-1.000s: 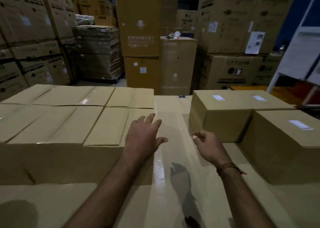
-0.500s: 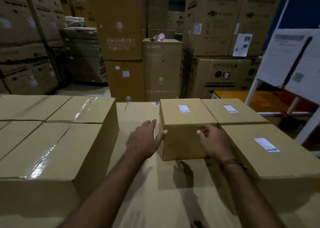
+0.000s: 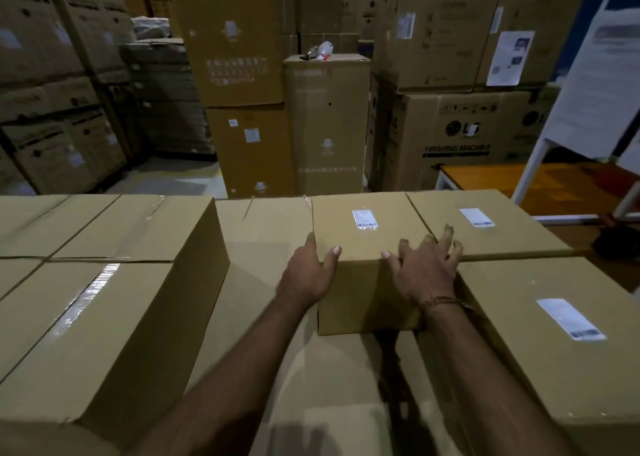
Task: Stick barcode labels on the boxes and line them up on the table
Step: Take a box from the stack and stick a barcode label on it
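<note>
Both hands have closed onto the labelled brown cardboard box (image 3: 363,248).
My left hand (image 3: 306,272) clasps its left edge, right hand (image 3: 427,268) spread over the right edge; bare tabletop (image 3: 263,234) lies left, labelled neighbouring boxes (image 3: 540,320) touch right.

Dim and grainy throughout. Glare on the tape strips (image 3: 78,301) at left. Soft shadows under the forearms. Wide-angle bowing at edges; blurred background stacks (image 3: 62,75).
</note>
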`<action>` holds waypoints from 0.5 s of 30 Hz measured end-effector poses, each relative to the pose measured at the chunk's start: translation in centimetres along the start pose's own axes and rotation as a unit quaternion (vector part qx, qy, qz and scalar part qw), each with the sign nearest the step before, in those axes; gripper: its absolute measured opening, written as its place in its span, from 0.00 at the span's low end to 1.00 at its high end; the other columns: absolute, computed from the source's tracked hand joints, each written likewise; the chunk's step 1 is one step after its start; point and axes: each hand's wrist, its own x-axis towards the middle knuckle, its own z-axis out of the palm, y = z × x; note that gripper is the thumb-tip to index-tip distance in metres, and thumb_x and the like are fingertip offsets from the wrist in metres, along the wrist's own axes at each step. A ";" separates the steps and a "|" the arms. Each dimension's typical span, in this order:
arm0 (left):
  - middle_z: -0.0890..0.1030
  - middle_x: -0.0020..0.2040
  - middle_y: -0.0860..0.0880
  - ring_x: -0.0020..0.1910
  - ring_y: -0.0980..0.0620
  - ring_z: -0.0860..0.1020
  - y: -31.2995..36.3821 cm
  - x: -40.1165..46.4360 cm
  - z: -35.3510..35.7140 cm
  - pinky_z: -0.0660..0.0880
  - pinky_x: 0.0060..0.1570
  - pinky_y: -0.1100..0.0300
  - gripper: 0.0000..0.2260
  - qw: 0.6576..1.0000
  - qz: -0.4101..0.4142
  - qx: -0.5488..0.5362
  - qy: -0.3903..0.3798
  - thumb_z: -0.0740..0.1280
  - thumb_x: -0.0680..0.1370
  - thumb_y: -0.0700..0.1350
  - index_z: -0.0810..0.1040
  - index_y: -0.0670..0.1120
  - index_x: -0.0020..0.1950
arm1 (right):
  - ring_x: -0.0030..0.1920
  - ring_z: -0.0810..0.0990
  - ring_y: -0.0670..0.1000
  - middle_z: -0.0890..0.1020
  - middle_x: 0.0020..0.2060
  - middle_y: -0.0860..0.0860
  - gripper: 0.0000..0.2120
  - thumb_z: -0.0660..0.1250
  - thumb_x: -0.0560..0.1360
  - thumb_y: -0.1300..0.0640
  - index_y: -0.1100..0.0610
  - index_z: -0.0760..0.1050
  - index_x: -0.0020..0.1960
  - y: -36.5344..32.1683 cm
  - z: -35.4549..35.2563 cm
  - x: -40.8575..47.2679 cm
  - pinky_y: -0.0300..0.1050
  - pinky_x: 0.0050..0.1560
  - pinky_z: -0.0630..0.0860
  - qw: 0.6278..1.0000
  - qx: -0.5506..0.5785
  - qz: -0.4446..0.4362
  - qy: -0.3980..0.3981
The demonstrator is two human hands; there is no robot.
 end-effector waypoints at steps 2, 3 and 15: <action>0.75 0.75 0.45 0.71 0.42 0.76 0.1 0.5 0.2 0.76 0.66 0.49 0.30 0.999 -0.024 -0.041 0.007 0.61 0.85 0.62 0.64 0.47 0.81 | 0.83 0.42 0.71 0.67 0.79 0.63 0.31 0.47 0.83 0.31 0.44 0.73 0.76 -0.1 0.2 0.2 0.72 0.79 0.44 1.000 0.013 0.003 0.007; 0.75 0.75 0.44 0.71 0.41 0.76 -0.1 0.7 0.3 0.75 0.65 0.50 0.28 0.997 -0.042 -0.058 0.011 0.63 0.85 0.59 0.63 0.47 0.81 | 0.83 0.42 0.70 0.67 0.79 0.63 0.30 0.48 0.83 0.30 0.42 0.75 0.74 -0.1 0.2 0.2 0.72 0.79 0.44 1.000 0.021 0.006 0.010; 0.73 0.77 0.46 0.73 0.45 0.73 -2.6 -1.4 -0.8 0.72 0.70 0.53 0.28 0.977 -0.127 -0.166 0.026 0.69 0.83 0.46 0.66 0.46 0.82 | 0.50 0.82 0.58 0.83 0.48 0.59 0.22 0.71 0.77 0.34 0.53 0.89 0.52 -1.2 0.0 -3.2 0.52 0.54 0.82 0.976 0.178 0.028 0.123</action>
